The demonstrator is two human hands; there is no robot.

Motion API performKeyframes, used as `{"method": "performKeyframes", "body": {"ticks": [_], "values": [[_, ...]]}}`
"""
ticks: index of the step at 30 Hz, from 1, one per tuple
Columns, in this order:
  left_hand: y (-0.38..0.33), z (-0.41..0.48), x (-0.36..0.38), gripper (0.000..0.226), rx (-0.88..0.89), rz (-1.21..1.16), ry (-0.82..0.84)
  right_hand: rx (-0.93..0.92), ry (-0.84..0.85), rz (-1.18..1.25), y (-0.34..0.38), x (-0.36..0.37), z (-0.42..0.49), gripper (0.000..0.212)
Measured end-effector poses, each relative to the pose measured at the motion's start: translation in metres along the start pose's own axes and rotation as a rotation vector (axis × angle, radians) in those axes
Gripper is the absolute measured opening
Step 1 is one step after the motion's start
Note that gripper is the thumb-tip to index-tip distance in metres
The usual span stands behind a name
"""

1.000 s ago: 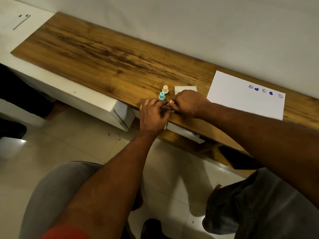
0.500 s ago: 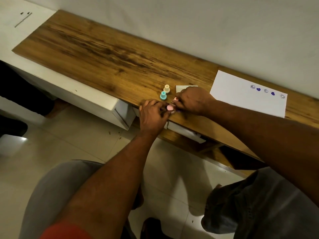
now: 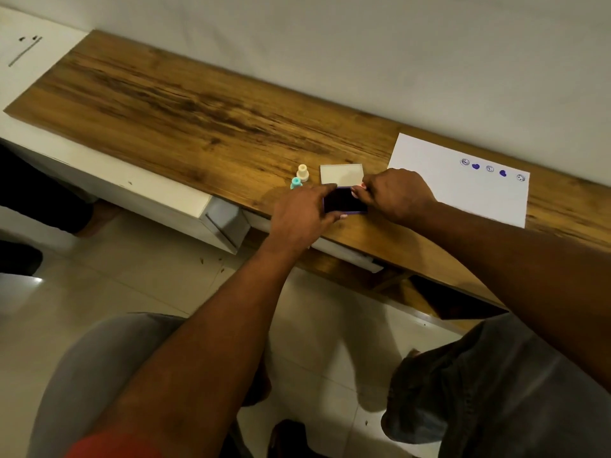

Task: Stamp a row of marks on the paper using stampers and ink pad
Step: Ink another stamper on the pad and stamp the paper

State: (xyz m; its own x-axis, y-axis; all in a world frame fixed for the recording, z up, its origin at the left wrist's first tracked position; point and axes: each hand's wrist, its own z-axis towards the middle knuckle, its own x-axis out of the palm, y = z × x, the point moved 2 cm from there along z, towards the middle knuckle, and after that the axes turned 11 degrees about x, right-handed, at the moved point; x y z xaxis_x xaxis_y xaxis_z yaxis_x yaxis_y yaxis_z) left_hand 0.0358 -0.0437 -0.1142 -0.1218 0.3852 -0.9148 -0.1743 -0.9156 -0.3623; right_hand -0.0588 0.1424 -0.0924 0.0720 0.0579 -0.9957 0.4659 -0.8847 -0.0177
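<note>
Head view looks down on two bare forearms reaching to the near edge of a long wooden table [image 3: 185, 107]. Between the two hands lies the ink pad [image 3: 344, 200], a dark rectangle with a purple rim, flat on the wood. The left hand [image 3: 302, 214] wraps its left end: fingers curl along the far edge and the thumb tip [image 3: 342, 216] presses at the near edge, so the fingers are clamped on the pad's frame. The right hand [image 3: 398, 195] meets the pad's right end with fingers drawn close together; their tips [image 3: 358, 190] touch the pad's far right corner and pinch a small pink object [image 3: 356, 184]. Whether that is a stamper, and how much of it the grip covers, cannot be told.

Just beyond the fingertips of both hands lies the pad's white lid [image 3: 341, 173], flat and touching the pad's far edge. Just beyond the left hand's fingers stand a teal stamper [image 3: 296, 182] and a cream stamper [image 3: 302, 172], upright, side by side, close to the lid's left edge.

Past the right wrist lies the white paper [image 3: 463, 193], with a row of five purple marks [image 3: 490, 168] along its far right edge, alternating ring shapes and solid hearts. Neither hand touches the paper.
</note>
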Motion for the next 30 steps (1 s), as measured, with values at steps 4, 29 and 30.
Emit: {"method": "performKeyframes", "body": {"ticks": [4, 29, 30], "values": [[-0.012, 0.024, 0.009, 0.076, -0.042, 0.158, 0.123, 0.003, -0.033, -0.021, 0.000, 0.006, -0.007, 0.059], [-0.013, 0.035, 0.006, 0.062, -0.252, 0.009, 0.179, 0.197, 0.152, -0.054, 0.032, 0.016, -0.010, 0.045], [-0.013, 0.035, 0.005, 0.063, -0.248, 0.006, 0.180, 0.200, 0.145, -0.073, 0.032, 0.015, -0.008, 0.045]]}}
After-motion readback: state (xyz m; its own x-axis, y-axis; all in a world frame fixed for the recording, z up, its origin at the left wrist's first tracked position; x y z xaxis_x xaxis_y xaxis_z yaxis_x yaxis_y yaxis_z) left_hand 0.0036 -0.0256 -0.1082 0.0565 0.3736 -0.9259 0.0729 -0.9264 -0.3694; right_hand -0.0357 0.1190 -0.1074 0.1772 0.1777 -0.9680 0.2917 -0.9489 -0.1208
